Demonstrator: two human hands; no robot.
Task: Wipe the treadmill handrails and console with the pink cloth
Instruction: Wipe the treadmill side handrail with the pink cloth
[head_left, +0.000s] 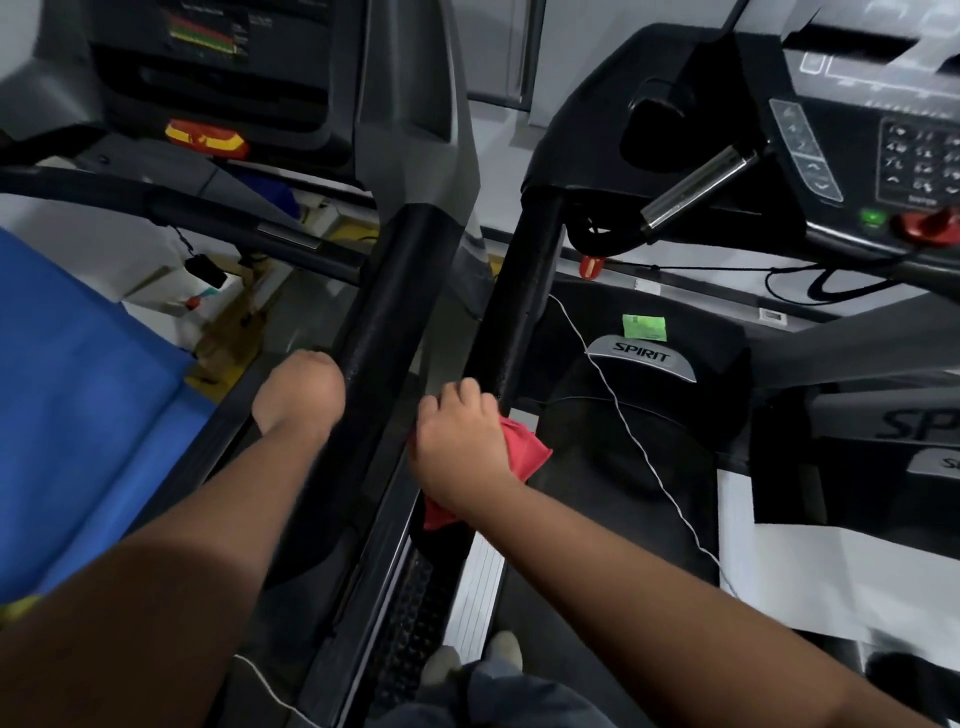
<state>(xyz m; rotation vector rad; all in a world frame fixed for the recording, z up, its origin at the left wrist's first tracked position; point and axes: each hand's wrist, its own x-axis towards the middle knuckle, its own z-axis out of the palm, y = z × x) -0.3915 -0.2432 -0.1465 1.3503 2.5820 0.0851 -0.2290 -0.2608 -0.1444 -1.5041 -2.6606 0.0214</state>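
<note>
Two black handrails run away from me side by side: the left treadmill's right handrail (387, 312) and the right treadmill's left handrail (522, 306). My right hand (460, 447) presses the pink cloth (524, 449) against the lower end of the right treadmill's handrail, the cloth bunched under the palm. My left hand (301, 392) rests on the left side of the other handrail; its fingers curl out of sight behind the rail. The right treadmill's console (878, 140) with keypad sits at the upper right, the left treadmill's console (218, 62) at the upper left.
A narrow gap separates the two rails. A chrome pulse grip (696, 187) juts from the right console. A white cord (639, 447) trails over the Spirit motor cover (644, 358). A blue sheet (78, 415) covers the left belt. My shoes (475, 660) stand on the side rail.
</note>
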